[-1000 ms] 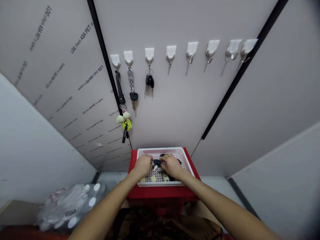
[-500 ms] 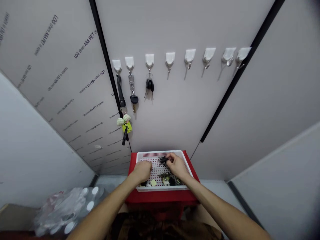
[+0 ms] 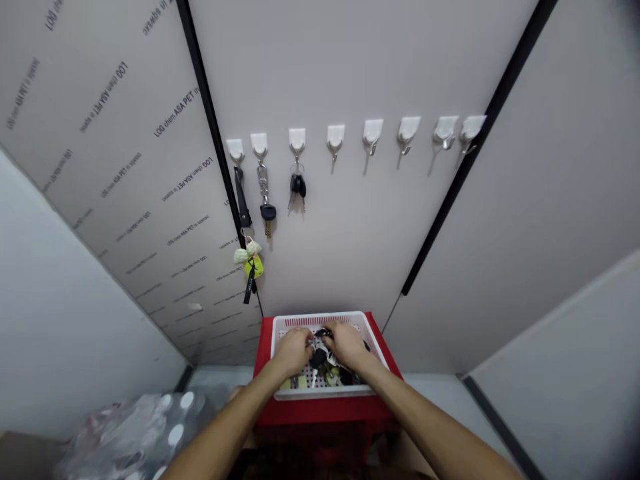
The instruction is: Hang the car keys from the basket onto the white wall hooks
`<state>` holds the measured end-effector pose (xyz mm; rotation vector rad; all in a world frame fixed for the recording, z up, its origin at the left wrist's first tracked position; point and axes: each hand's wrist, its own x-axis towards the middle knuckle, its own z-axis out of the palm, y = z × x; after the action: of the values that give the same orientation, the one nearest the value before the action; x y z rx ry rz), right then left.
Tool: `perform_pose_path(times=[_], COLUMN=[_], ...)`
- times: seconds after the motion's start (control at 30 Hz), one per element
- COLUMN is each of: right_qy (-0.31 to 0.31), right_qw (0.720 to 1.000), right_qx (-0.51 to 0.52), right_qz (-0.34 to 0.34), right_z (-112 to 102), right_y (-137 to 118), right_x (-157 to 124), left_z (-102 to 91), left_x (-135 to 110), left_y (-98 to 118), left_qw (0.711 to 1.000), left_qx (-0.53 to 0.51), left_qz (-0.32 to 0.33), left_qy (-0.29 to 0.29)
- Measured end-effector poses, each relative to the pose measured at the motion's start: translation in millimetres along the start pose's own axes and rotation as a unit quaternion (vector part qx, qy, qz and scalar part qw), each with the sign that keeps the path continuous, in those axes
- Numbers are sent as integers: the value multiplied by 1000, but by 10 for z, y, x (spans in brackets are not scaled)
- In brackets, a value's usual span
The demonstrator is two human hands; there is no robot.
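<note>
A white perforated basket (image 3: pixel 371 343) sits on a red stool (image 3: pixel 325 408) against the wall. It holds several keys with black heads and small yellow tags. My left hand (image 3: pixel 293 351) and my right hand (image 3: pixel 347 344) are both inside the basket, fingers curled together around a bunch of black keys (image 3: pixel 319 358) between them. Above, a row of white wall hooks (image 3: pixel 335 137) runs across the grey panel. The three leftmost hooks carry key sets: a black strap with a yellow-green charm (image 3: pixel 249 253), a black key on a metal chain (image 3: pixel 267 211), and a pair of black keys (image 3: pixel 297 185).
The hooks further right (image 3: pixel 407 129) are bare. A clear plastic pack of bottles (image 3: pixel 135 440) lies on the floor at the lower left. A black vertical strip (image 3: pixel 215 147) divides the wall panels beside the leftmost hook.
My hands have come back together over the keys in the middle of the basket; half a second ago the right hand was lifted apart with a black key. The camera has tilted upward.
</note>
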<state>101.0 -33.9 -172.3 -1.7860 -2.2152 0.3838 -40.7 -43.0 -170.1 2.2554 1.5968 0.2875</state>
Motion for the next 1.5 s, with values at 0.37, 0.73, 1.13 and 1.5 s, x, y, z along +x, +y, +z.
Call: perform_pose_path(times=[0.37,0.73,1.13,1.5], right_qy=[61,41,81,282], right_qw=[966,867,877,878], right_qx=[236,494,467,365], right_qz=[-86,-39,-75,-130], right_z=[-322,-1143,-1441,-2142], right_y=[-215,-365,-446,-620], right_x=[-11,171,241,521], left_z=[-160,-879,-1117,-1640], left_x=[105,260,305,606], left_y=[197,508,639,1017], left_qw=[949,803,792,794], left_qx=[-289,-592,-599,-544], left_qz=[112,42,16,104], left_qy=[66,60,115,252])
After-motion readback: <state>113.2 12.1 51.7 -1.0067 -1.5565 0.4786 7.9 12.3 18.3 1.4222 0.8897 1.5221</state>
